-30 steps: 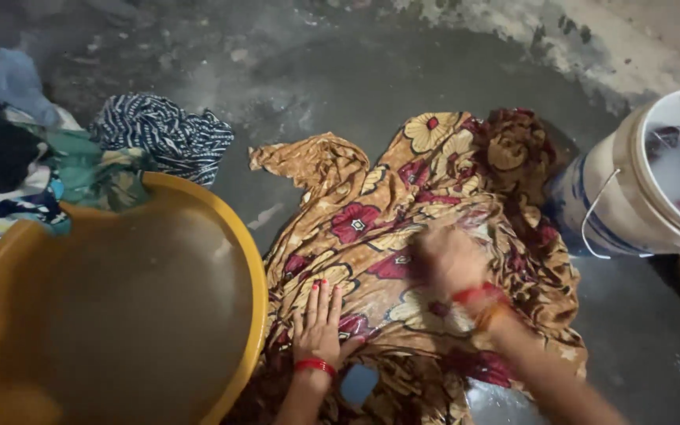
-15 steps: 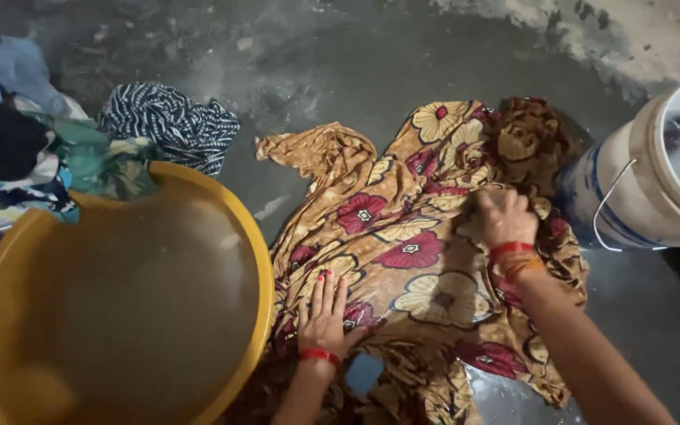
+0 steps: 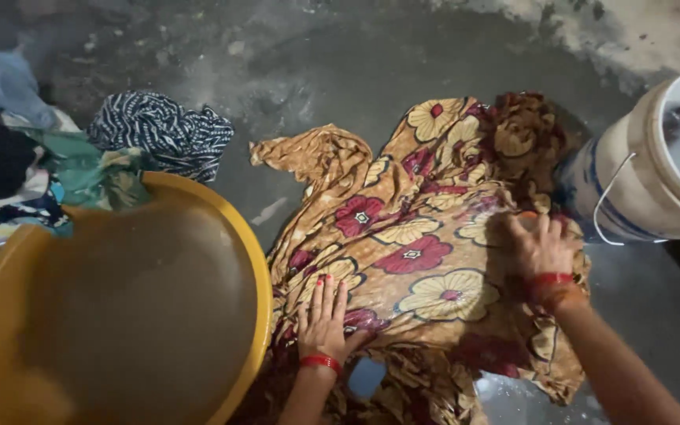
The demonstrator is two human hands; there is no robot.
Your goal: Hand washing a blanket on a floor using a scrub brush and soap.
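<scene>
On the wet concrete floor (image 3: 371,55), between the yellow basin (image 3: 9,275) at the left and the white bucket (image 3: 631,197) at the right, lies a brown flowered cloth (image 3: 403,236), spread flat and soaked. Its long axis runs from the near edge of the floor, by the person's arms, up and away toward the far right, where the bunched end points at the bucket's foot; a loose flap reaches off to the left.

Her left hand (image 3: 324,319) lies palm down with fingers straight and close together, pressing the near part of the cloth so that, as I judge it, the fabric stays put. The right hand (image 3: 537,244) is curled over the cloth near its right edge; something orange may peek from under its fingers, too hidden to name, and I cannot tell whether it clutches anything.

A striped garment (image 3: 159,130) and a heap of clothes (image 3: 17,157) sit behind the basin, which holds murky water. The bucket holds suds.
</scene>
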